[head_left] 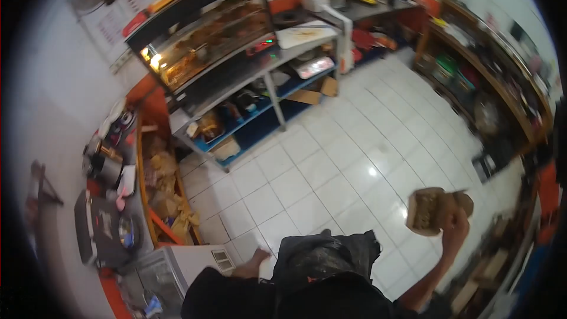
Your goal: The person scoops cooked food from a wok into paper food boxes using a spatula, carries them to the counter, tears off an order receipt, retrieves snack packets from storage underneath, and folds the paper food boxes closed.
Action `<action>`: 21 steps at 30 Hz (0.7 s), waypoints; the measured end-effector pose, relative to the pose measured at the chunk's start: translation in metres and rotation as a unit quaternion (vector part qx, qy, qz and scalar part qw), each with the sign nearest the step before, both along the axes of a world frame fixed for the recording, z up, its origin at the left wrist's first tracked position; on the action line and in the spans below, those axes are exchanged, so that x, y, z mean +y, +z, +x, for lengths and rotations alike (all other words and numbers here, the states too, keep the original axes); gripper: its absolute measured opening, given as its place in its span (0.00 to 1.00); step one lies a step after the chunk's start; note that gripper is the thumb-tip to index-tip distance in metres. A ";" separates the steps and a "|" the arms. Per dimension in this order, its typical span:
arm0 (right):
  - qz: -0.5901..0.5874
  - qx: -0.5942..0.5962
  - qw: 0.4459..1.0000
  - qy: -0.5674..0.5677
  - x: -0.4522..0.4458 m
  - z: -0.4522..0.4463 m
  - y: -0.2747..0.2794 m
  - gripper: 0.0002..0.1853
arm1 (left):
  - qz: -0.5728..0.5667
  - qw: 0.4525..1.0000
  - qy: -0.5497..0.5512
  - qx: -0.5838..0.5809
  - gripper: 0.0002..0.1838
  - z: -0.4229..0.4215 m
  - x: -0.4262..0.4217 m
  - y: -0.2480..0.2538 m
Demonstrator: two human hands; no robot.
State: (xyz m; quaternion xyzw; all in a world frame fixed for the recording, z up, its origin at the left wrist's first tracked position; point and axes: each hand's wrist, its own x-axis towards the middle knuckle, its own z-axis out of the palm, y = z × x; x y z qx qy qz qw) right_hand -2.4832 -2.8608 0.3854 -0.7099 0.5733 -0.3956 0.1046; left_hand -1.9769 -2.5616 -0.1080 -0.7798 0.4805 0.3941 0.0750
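Note:
My right hand (455, 220) is out to the right, over the tiled floor, with its fingers closed on a brown paper-like piece (423, 211). The piece has a darker, uneven patch in its middle, and part of it shows behind my fingers; its exact kind is unclear. My left hand (258, 256) hangs low beside the dark apron (325, 257) on my body. It is small and blurred, so its fingers cannot be made out.
A lit glass food display (207, 38) stands on a metal shelved table (274, 103) ahead. At left are a wooden bin (171, 201) of crumpled brown material and a counter holding a black bag (100, 230). Wooden shelves (484, 94) line the right; white floor tiles (307, 171) lie between.

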 end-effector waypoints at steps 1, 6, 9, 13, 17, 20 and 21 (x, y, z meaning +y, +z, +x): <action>0.002 0.027 1.000 -0.008 -0.030 0.003 0.001 0.03 | -0.037 0.999 -0.023 -0.025 0.14 0.012 -0.059 -0.007; -0.006 0.051 0.999 0.007 -0.193 0.029 0.003 0.03 | -0.446 0.883 0.144 0.001 0.22 0.014 -0.479 0.129; -0.003 0.038 0.999 0.029 -0.270 0.060 0.011 0.04 | -0.520 0.828 0.201 0.058 0.27 0.011 -0.622 0.217; -0.007 0.099 0.994 0.035 -0.401 0.087 0.013 0.04 | -0.437 0.870 0.219 0.068 0.24 0.062 -0.699 0.130; -0.027 0.131 0.990 0.055 -0.545 0.124 -0.002 0.05 | -0.445 0.840 0.288 -0.120 0.11 0.094 -0.599 0.000; -0.038 0.116 0.991 0.057 -0.645 0.172 0.006 0.04 | 0.068 0.978 0.181 -0.073 0.09 0.098 -0.511 -0.005; -0.036 0.115 0.991 0.051 -0.678 0.186 0.003 0.04 | 0.113 0.971 0.208 -0.035 0.10 0.093 -0.505 0.010</action>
